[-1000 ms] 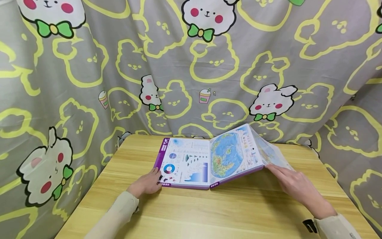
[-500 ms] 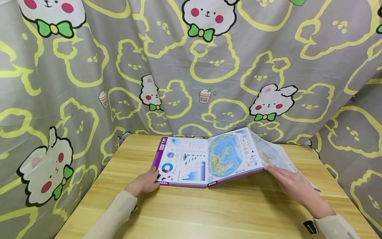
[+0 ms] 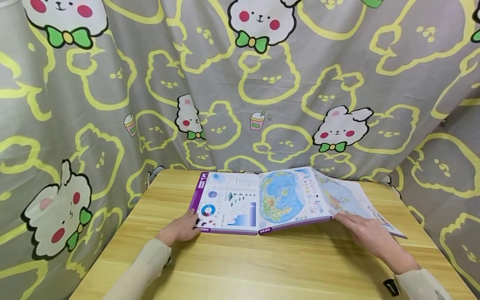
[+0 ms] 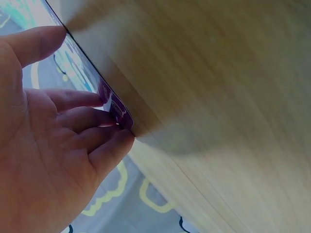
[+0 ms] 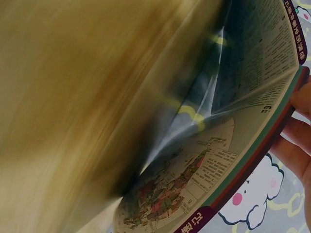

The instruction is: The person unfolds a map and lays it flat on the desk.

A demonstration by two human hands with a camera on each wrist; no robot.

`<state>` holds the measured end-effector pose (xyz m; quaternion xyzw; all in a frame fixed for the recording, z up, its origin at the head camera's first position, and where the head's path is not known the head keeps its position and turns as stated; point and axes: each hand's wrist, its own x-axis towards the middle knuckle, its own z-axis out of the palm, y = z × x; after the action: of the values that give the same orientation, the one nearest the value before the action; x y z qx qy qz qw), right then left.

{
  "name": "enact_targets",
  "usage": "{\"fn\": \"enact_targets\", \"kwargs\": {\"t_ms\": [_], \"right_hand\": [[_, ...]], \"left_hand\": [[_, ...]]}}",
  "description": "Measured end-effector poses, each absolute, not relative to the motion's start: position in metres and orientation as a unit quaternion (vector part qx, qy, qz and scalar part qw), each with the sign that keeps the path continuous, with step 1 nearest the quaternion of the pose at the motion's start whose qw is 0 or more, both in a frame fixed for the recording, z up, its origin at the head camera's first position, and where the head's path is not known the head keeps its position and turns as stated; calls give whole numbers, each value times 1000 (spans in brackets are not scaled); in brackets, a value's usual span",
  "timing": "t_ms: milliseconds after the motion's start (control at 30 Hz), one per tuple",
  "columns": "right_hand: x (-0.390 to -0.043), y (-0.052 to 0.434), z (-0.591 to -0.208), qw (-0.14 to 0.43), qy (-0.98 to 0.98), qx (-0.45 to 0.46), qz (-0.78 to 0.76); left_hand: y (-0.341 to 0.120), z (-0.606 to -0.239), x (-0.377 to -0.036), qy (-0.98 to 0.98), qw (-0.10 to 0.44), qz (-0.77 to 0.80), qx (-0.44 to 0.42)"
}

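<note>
Atlas [image 3: 262,202] lying open near the far edge of the wooden bench [image 3: 262,266], pages up. Left hand [image 3: 180,230] rests its straight, relaxed fingers [image 4: 97,119] on the book's near-left corner, pinning it flat; right hand [image 3: 369,235] holds the fold-out map sheet [image 3: 348,200] at its near edge, fingers extended along and under it (whether they curl round the paper cannot be told). Likely fault: a hasty pull could crease or tear the thin sheet at its fold, or drag the book if the left hand lifts. Bench offers wide bare room toward the near side; patterned curtain [image 3: 240,83] crowds the far and right edges.
</note>
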<state>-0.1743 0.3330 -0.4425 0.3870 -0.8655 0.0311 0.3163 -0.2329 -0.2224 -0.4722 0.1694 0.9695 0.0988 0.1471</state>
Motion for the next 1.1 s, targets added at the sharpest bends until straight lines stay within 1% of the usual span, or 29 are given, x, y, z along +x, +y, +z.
{"fn": "enact_targets", "kwargs": {"t_ms": [267,600,1100], "right_hand": [[-174,336,-449,287,-879,381,17],[-176,339,-457,258,-881,396,7],[-178,337,-467,249,-868,429,-23]], "left_hand": [[-223,-473,-235,971,153,96,156],[-226,-471,-236,970,159,101,155],[-230,-469,-236,969,154,107,161]]}}
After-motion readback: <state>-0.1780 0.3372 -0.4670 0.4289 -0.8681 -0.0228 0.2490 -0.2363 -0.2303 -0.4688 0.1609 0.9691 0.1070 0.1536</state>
